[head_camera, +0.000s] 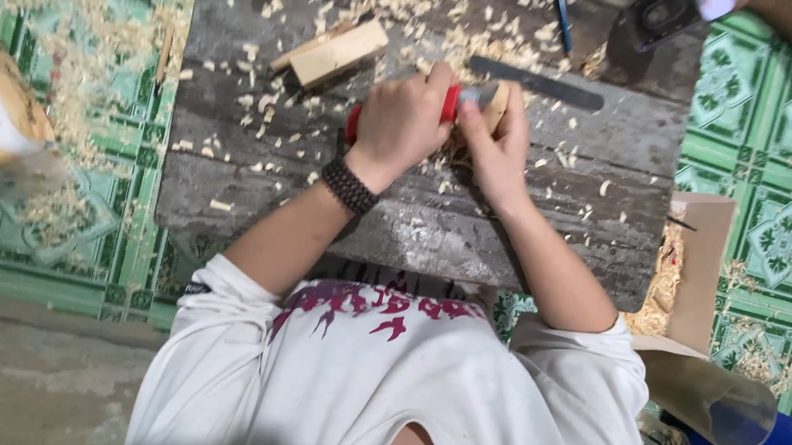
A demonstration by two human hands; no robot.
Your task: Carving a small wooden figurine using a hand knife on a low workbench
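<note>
Left hand (403, 118) clenched around red-handled carving knife (448, 103), handle lying crosswise, blade toward the right. Right hand (499, 141), fingers wrapped on small wood piece (494, 102), pressed against blade, mid-worktop (415, 224) among shavings.

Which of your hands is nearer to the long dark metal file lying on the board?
The right hand. It holds a small wood piece just below the file's left end. The left hand, gripping a red-handled tool, sits farther to the file's left.
</note>
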